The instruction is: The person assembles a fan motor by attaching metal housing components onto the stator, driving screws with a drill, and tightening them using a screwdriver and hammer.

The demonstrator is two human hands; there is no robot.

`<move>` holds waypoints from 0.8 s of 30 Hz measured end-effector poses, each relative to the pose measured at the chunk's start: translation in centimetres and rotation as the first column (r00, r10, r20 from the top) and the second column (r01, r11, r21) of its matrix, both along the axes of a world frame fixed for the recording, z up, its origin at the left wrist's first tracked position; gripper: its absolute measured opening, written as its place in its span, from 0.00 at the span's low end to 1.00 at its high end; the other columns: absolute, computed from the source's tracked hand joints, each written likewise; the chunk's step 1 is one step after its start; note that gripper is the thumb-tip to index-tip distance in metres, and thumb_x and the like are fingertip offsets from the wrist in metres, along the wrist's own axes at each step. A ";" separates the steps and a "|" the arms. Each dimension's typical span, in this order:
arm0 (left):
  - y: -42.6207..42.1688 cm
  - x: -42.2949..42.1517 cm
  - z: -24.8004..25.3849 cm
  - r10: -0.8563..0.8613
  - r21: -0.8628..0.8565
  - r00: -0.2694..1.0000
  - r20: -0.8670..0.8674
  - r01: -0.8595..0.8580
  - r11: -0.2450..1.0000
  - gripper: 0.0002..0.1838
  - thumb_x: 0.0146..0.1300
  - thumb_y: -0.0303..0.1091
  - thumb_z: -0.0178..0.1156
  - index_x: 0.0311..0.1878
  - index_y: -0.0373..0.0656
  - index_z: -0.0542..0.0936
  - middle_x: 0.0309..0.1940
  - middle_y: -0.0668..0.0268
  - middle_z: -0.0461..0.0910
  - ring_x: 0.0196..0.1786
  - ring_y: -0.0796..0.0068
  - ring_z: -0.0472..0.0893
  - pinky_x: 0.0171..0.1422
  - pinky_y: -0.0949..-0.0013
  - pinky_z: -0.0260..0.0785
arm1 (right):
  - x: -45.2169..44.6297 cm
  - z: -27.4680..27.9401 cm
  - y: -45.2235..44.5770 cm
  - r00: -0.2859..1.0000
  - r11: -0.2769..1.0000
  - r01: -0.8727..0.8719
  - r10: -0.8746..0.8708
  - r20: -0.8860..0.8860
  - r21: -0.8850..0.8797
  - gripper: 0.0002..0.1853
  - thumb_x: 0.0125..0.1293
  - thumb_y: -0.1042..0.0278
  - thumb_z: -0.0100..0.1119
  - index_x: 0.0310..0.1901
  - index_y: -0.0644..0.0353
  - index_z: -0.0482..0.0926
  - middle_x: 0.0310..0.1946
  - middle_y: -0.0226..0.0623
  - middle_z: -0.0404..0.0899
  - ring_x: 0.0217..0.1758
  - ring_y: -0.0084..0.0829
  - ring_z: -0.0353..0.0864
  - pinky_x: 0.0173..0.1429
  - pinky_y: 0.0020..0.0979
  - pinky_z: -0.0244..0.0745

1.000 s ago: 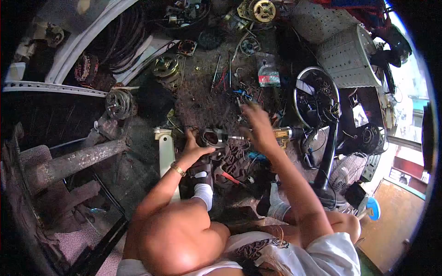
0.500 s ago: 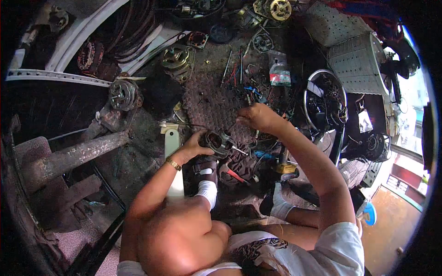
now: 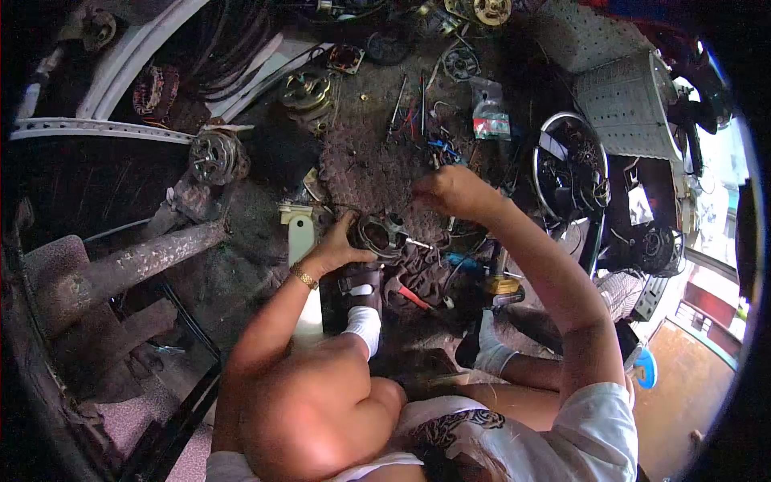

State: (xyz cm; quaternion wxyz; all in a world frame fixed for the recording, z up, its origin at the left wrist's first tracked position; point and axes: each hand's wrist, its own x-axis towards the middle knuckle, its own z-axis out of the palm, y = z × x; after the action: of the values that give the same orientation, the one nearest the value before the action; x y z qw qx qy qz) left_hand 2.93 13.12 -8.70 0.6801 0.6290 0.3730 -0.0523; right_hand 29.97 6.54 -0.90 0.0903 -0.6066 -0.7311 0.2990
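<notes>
My left hand grips the left side of a round, open metal motor housing, with thumb and fingers spread along its rim. A thin metal shaft sticks out from its right side. Off to the right, above the mat, my right hand is closed with its fingertips pinched together. Whatever lies between those fingertips is too dark and small to make out. A hammer with a red handle lies just below the housing.
A yellow power tool sits near my foot. Hand tools and wires lie around a blue-handled tool on the dark mat. At the right stands a round metal-rimmed basin of wires; left, another motor part.
The housing has turned in my left hand, so its open face shows more upward. My right hand stays closed in about the same place. The whole view has shifted slightly.
</notes>
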 end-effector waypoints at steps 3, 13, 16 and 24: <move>0.0 0.1 -0.4 -0.021 0.094 1.000 0.020 0.020 0.995 0.59 0.29 0.41 0.77 0.64 0.27 0.54 0.60 0.48 0.64 0.65 0.60 0.63 0.70 0.65 0.52 | 0.2 0.2 0.0 0.999 0.999 -0.034 0.035 -0.010 0.038 0.10 0.57 0.62 0.59 0.34 0.59 0.79 0.25 0.46 0.78 0.30 0.47 0.79 0.35 0.43 0.73; 0.3 1.1 2.5 0.009 0.133 0.999 0.031 -0.013 0.991 0.57 0.31 0.39 0.78 0.64 0.32 0.54 0.59 0.53 0.65 0.63 0.64 0.66 0.68 0.66 0.55 | 0.2 0.4 0.6 0.999 0.987 -0.053 0.053 0.006 0.150 0.13 0.57 0.55 0.58 0.29 0.58 0.79 0.22 0.46 0.77 0.29 0.49 0.79 0.34 0.45 0.74; 0.9 1.2 2.4 -0.018 0.055 0.998 0.067 0.015 0.998 0.60 0.31 0.39 0.78 0.66 0.30 0.52 0.61 0.53 0.64 0.64 0.64 0.64 0.69 0.67 0.54 | 0.3 2.2 0.8 0.998 0.989 -0.066 0.062 0.030 0.132 0.12 0.56 0.56 0.58 0.29 0.57 0.79 0.22 0.46 0.78 0.28 0.49 0.79 0.33 0.45 0.74; 1.0 -0.8 -2.7 -0.020 0.029 0.992 0.122 0.017 0.999 0.62 0.30 0.40 0.78 0.68 0.30 0.50 0.62 0.53 0.63 0.66 0.63 0.62 0.69 0.67 0.53 | -0.2 1.7 1.3 0.989 0.979 -0.138 0.127 0.078 0.148 0.08 0.51 0.67 0.61 0.32 0.59 0.78 0.20 0.43 0.77 0.29 0.46 0.79 0.33 0.43 0.73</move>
State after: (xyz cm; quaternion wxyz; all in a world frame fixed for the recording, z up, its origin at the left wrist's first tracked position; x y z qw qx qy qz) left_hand 2.14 14.13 -11.41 0.6924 0.6438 0.3254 -0.0150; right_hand 29.73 7.88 0.80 0.0915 -0.5576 -0.7933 0.2267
